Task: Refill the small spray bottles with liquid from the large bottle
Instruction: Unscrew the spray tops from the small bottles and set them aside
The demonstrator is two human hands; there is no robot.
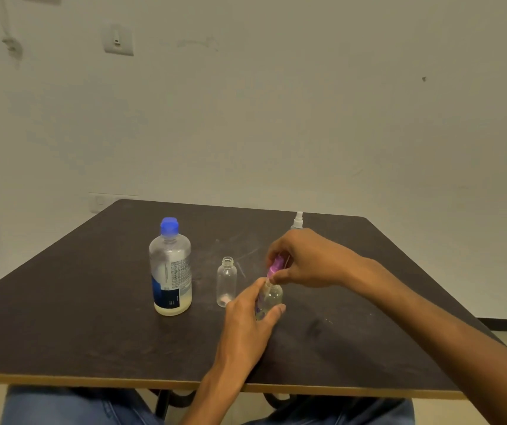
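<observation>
Mostly bench: dark brown top, scuffed, pale edge strip along the near side, pushed up to a plain wall. Jeans show under the near edge.

Big bottle stands upright left of centre, clear plastic, blue cap on, blue and white label, a low layer of pale yellowish liquid at the bottom.

Left hand wraps the body of a small clear bottle, thumb on the right side, fingers round the left; bottle sits upright near bench centre, some purple print showing on it. Whether its base touches the bench, cannot tell.

Right hand comes in from the right, fingertips pinching the pink sprayer at that bottle's neck. Sprayer tilted, blurred; screwed on or off, cannot tell.

Open bottle stands just left of the held one, between it and the big bottle, clear, no top, looks nearly empty.

White sprayer pokes up behind the right hand at the far edge; its bottle hidden.
</observation>
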